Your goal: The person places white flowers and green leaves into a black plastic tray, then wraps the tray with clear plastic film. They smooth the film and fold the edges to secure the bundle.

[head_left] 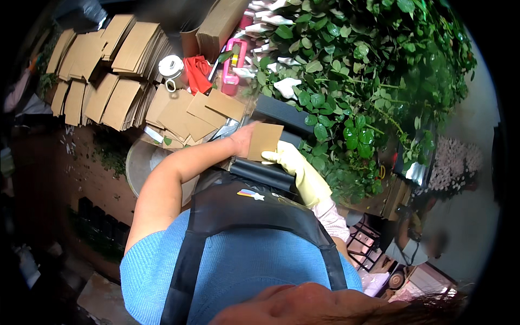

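Observation:
A small brown cardboard sheet (265, 142) stands between my two hands in front of my apron. Bare, my left hand (245, 139) is at the sheet's left edge, its fingers partly hidden behind it. My right hand (280, 156), in a pale yellow rubber glove, grips the sheet's lower right corner with thumb and fingers. Under and behind the sheet lies a dark ribbed trough (280, 113), with a black padded edge (262, 174) nearest me. Loose cardboard pieces (178, 113) lie left of my left hand, beside a metal tool partly hidden by my wrist.
Cardboard stacks (126, 101) fill the back left. A white-lidded tumbler (171, 67), red cloth (198, 75) and pink tape dispenser (233, 67) stand behind. Leafy rose stems (349, 81), several heads wrapped in white netting, cover the right. A round bin (140, 162) is below left; another person (410, 243) is lower right.

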The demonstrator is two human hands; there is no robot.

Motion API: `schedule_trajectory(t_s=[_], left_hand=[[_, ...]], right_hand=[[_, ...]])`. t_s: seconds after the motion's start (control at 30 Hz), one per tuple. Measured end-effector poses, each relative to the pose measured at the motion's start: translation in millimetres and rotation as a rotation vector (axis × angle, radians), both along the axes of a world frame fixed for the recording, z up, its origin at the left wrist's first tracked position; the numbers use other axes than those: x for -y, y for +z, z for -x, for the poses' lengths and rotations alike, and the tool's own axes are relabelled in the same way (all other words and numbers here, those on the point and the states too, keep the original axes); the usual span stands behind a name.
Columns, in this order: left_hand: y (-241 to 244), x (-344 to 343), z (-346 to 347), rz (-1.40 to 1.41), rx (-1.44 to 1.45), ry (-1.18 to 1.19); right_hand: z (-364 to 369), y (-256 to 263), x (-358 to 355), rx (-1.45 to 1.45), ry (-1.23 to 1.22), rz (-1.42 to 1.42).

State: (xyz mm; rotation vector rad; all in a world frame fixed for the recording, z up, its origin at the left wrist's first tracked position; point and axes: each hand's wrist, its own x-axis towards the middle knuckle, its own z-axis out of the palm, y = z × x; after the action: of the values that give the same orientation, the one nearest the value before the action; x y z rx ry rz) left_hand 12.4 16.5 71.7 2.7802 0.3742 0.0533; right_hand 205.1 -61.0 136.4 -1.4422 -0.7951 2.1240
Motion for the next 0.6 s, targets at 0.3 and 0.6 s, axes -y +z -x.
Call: schedule_trajectory(t_s=[0.3,0.6], left_hand=[[12,-2,0,0.12,0.074,0.075],[-22,-12,11,0.03,0.168,-0.004]], right_hand=[[-6,17,-22,0.525,0.381,0.013],[-14,-6,-16,0.377,0.157,0.035]])
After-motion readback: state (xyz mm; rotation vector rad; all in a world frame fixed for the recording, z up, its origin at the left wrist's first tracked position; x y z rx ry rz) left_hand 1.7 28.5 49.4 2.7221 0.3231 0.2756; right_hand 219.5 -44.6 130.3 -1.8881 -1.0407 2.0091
